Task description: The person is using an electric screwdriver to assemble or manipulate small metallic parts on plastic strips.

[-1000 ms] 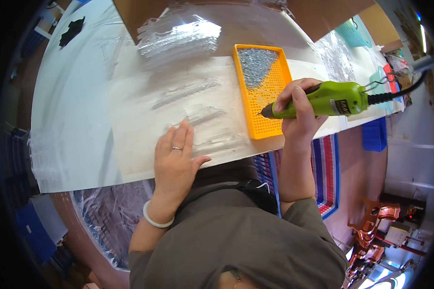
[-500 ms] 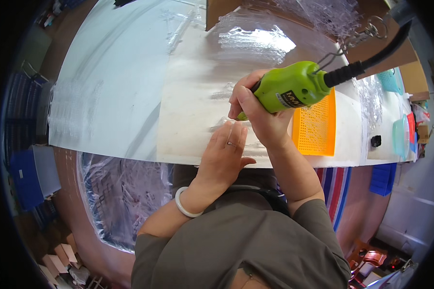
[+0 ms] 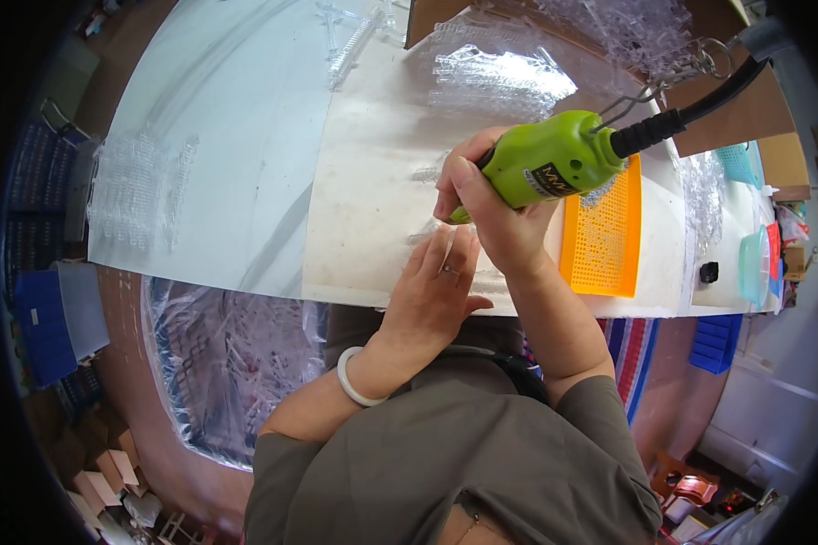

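While the green electric driver (image 3: 559, 163) slants down over the near part of the table (image 3: 236, 227), its tip hidden, the right hand (image 3: 489, 202) has its fingers wrapped tightly around the grip. Just beside it, the left hand (image 3: 432, 283) lies palm down, fingers nearly together and thumb apart, fingertips at a thin clear strip (image 3: 421, 232); whether they press it, I cannot tell. The work looks partway along: small metal pieces (image 3: 598, 194) remain in the orange tray (image 3: 635, 238) to the right, and a heap of clear parts (image 3: 495, 80) lies beyond the hands. More clear parts (image 3: 134, 195) lie far left, possibly finished, though their state is too small to judge.
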Demonstrator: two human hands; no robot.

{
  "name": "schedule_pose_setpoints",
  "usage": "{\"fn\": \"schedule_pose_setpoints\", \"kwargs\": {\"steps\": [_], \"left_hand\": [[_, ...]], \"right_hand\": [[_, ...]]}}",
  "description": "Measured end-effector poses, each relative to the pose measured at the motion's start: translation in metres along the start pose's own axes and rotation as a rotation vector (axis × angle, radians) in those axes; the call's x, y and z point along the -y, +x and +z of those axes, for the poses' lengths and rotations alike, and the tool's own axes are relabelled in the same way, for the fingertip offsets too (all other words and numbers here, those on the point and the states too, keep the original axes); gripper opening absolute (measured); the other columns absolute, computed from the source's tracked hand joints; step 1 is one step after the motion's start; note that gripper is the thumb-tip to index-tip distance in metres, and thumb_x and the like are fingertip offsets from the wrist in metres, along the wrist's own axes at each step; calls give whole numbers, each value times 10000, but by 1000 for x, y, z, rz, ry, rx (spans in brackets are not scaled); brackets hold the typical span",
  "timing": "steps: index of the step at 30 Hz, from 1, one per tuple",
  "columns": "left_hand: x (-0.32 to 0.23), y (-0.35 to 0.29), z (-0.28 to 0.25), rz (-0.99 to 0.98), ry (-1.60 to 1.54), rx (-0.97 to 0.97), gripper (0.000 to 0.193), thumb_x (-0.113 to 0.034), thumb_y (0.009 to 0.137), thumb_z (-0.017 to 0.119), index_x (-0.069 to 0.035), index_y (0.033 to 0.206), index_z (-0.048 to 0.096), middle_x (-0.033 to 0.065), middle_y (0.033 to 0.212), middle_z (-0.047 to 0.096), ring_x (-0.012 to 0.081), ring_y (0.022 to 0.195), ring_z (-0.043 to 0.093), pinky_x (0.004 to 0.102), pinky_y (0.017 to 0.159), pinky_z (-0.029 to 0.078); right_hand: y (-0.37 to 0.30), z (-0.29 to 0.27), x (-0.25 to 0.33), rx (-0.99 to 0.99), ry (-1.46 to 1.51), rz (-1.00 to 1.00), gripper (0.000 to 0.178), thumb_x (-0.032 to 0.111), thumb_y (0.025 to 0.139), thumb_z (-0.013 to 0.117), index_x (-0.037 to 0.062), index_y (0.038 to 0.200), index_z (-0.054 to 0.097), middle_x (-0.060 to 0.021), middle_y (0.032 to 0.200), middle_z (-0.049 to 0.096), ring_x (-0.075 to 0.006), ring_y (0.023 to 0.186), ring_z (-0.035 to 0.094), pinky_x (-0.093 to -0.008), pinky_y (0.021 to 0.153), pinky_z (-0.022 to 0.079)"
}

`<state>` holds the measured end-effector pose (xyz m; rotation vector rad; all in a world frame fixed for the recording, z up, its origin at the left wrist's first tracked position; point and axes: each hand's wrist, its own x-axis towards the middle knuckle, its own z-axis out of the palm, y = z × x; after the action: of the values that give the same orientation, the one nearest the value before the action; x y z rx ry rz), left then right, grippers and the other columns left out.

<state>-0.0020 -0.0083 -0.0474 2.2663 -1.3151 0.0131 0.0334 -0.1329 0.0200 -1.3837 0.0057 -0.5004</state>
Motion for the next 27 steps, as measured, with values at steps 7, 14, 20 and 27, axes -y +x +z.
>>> {"fn": "schedule_pose_setpoints", "kwargs": {"steps": [7,14,20,27], "left_hand": [[-1,0,-1,-7,9,17,810,-400,750,717,105,1309,420,191,1337,417,341,1270,371,398,1033,384],[0,0,0,4,60,45,807,-437,773,685,117,1300,425,198,1325,421,342,1263,377,397,1030,386],[0,0,1,12,67,35,804,-449,778,674,129,1281,431,207,1308,425,348,1247,395,406,1027,391],[0,0,-2,16,77,46,788,-443,781,667,128,1274,441,212,1297,431,353,1229,406,406,1024,390]], "right_hand": [[-1,-2,-5,14,-22,-10,78,-62,841,578,12,857,556,-82,713,609,-141,549,599,-247,489,505],[-1,-1,-8,18,2,17,79,-73,835,576,5,833,565,-83,707,611,-139,545,596,-253,492,501],[0,0,-9,38,-35,-23,84,-83,825,573,0,813,567,-78,691,605,-138,535,590,-251,494,495],[1,3,-6,18,-14,42,83,-70,809,569,2,769,559,-69,661,590,-130,511,571,-243,480,482]]}}
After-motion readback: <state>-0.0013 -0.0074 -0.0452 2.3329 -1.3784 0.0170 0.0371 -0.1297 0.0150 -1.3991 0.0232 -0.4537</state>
